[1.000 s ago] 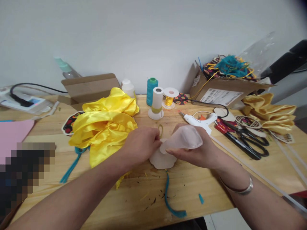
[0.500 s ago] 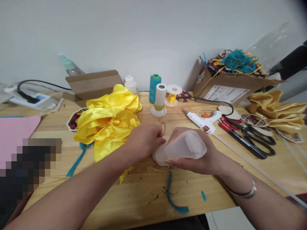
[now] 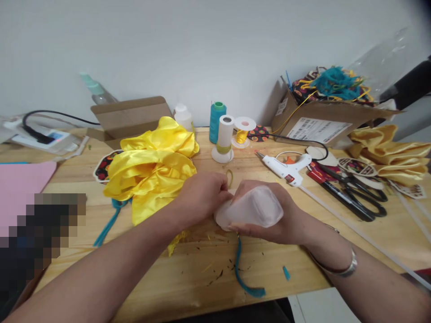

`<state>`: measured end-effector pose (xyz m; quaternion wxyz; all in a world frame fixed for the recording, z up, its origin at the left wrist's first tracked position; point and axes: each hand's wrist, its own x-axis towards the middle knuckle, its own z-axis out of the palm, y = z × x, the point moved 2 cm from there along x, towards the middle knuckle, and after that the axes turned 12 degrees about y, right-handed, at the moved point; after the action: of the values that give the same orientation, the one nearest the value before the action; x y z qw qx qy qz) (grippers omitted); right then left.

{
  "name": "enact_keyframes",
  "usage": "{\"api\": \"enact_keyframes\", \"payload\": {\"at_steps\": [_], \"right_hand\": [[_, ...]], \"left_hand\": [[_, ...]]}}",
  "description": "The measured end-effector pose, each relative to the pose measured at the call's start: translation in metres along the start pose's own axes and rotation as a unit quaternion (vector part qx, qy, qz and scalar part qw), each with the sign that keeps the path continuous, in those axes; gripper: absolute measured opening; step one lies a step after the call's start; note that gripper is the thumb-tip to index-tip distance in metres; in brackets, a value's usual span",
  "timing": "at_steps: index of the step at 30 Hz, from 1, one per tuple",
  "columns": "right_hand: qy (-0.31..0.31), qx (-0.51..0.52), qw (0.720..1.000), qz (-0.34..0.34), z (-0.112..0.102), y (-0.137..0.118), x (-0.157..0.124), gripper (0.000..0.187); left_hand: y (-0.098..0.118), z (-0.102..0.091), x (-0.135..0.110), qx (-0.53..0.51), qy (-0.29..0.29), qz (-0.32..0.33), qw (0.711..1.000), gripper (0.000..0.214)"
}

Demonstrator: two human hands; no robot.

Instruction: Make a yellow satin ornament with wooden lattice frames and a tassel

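My right hand is wrapped round a translucent white plastic bottle, which tilts over the table with its broad end toward me. My left hand is closed, thumb and fingers pinched beside the bottle's far left side; what they grip is hidden. A small loop of olive cord shows just beyond the left fingertips. From under the bottle a teal ribbon tail runs toward the table's front edge. Yellow satin fabric lies gathered left of my left hand.
Behind my hands stand a teal thread cone, a spool of olive cord and a yellow ribbon spool. On the right lie a glue gun, a marker and scissors. An overfilled cardboard box stands behind.
The broad end of the bottle has shifted slightly left and down, my right hand along with it. My left hand stays nearly still.
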<state>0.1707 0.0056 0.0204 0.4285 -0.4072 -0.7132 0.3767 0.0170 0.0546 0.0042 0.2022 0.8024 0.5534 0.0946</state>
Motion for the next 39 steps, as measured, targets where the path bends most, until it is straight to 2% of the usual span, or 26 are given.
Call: {"api": "enact_keyframes", "payload": {"at_steps": [9,16,22,30,35,39], "right_hand": [[-0.030,-0.005,0.999,0.015,-0.005,-0.005,0.000,0.024],[-0.036,-0.017,0.999,0.001,-0.010,-0.009,0.000,0.023],[-0.060,-0.021,0.997,0.040,-0.014,-0.010,-0.001,0.022],[-0.096,-0.012,0.994,0.058,-0.022,-0.007,0.000,0.018],[-0.098,-0.024,0.994,0.053,-0.026,-0.006,0.001,0.017],[-0.059,-0.061,0.995,0.043,-0.032,-0.007,0.002,0.018]], "left_hand": [[-0.001,0.000,-0.001,-0.007,-0.001,0.006,1.000,0.016],[-0.002,0.002,0.000,-0.008,0.010,0.012,1.000,0.017],[0.000,0.000,-0.002,-0.008,0.015,0.019,1.000,0.017],[0.000,0.000,0.000,-0.003,0.017,0.022,1.000,0.018],[0.001,-0.002,-0.001,0.000,0.014,0.021,1.000,0.019],[0.002,-0.003,-0.001,-0.002,0.013,0.017,1.000,0.020]]}}
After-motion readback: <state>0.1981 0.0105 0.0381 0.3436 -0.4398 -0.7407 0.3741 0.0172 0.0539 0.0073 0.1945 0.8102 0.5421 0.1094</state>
